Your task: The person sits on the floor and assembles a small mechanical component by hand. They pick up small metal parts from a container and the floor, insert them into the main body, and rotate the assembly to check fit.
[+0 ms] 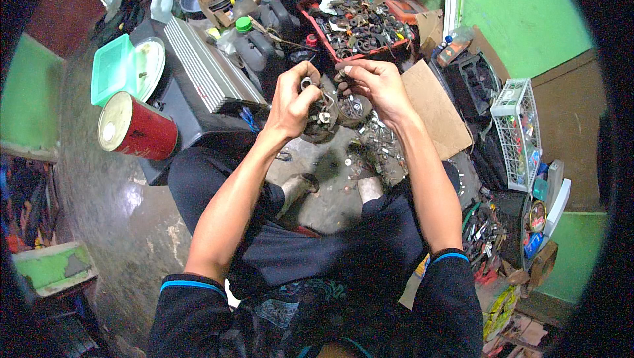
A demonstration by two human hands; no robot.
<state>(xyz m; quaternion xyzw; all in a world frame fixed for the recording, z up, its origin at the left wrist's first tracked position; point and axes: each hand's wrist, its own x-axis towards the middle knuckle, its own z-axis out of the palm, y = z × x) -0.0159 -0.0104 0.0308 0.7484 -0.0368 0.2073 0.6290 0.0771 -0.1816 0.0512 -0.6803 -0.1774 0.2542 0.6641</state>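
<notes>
My left hand [291,102] is closed around a small metal part [306,83] with a round, ring-like end showing between thumb and fingers. To its right, my right hand [380,87] pinches a small dark metal piece [341,75] with thumb and forefinger; its exact kind is too small to tell. The two hands are apart, at about the same height. Beneath them, a round container of metal parts [352,108] stands near my feet. More loose metal parts [321,120] show just below my left hand, partly hidden by it.
A red tray [319,33] heaped with parts lies ahead. Small pieces [380,143] litter the floor beside a cardboard sheet [432,108]. At left are a red can [148,130], a green plastic box [111,67] and dark jugs [254,51]; at right, a white basket [523,133].
</notes>
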